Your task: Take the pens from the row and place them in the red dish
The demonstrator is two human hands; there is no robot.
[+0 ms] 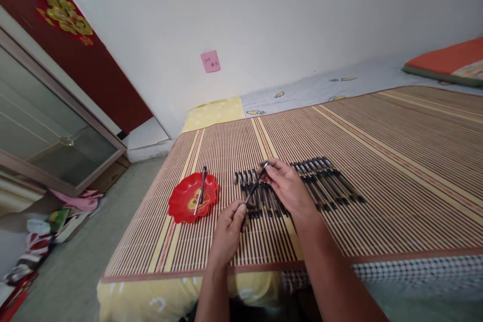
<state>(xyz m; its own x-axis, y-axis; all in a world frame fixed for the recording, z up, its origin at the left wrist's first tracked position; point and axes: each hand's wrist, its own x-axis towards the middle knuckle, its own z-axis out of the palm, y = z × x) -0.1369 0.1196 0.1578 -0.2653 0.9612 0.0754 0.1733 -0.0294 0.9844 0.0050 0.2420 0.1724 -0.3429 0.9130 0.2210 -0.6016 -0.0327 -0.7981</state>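
A slim dark pen (254,188) is held slantwise between both hands above the mat. My left hand (229,226) is closed, pinching its lower end. The fingers of my right hand (286,185) close around its upper end, where a silvery bit shows. Beneath the hands lies a row of dark pens (269,201), partly covered by the right hand. Further right lies another row of pens (332,186). Short dark pieces, like caps, line the far ends of both rows. Left of my hands stands a red scalloped dish (179,201), with a pen (203,186) in it.
A striped bamboo mat (377,161) covers the bed, with yellow and checked cloth at its edges. An orange cushion (449,58) lies at the far right. On the wall is a pink note (210,61). A glass-panelled door (56,126) and floor clutter (45,236) are at left.
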